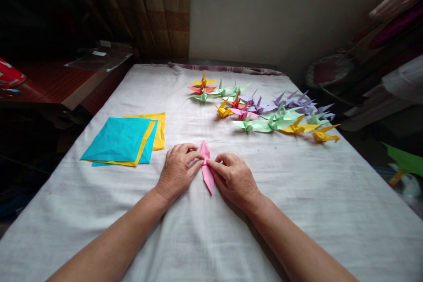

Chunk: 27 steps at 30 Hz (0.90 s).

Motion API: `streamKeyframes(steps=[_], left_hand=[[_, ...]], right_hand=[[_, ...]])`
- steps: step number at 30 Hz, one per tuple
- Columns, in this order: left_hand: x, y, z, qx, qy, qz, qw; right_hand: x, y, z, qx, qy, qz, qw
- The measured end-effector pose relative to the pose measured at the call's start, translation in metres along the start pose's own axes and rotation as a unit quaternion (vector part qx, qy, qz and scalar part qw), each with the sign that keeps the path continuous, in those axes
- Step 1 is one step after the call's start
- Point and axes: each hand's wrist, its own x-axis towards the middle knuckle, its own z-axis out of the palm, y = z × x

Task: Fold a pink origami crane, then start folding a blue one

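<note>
Currently, in the head view, the left hand (pixel 179 165) and the right hand (pixel 236 179) pinch the waist of a slim, pointed pink folded paper (pixel 207 178), right of the flat stack of blue and yellow square paper sheets (pixel 117 139). Multicoloured folded-paper birds (pixel 280 116) stand farther right of that stack.

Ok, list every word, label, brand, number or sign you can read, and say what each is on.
No text is readable.
White patches on the clear bag: too small to read.
Pale marks on the red item, far left: too blurred to read.
Pink paper, sheets, paper birds: no writing visible.
</note>
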Motion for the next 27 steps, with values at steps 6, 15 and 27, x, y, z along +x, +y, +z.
streamKeyframes(steps=[6, 15, 27], left_hand=[[0.0, 0.002, 0.002, 0.021, -0.004, -0.013, 1.0], [0.001, 0.0, 0.002, 0.035, -0.003, -0.028, 0.999], [0.02, 0.004, 0.003, 0.074, -0.01, -0.077, 0.994]], right_hand=[[-0.001, -0.001, 0.0, 0.008, 0.003, -0.029, 1.0], [-0.003, 0.0, -0.004, -0.011, -0.008, 0.004, 1.0], [-0.004, 0.004, -0.005, -0.012, -0.009, 0.013, 1.0]])
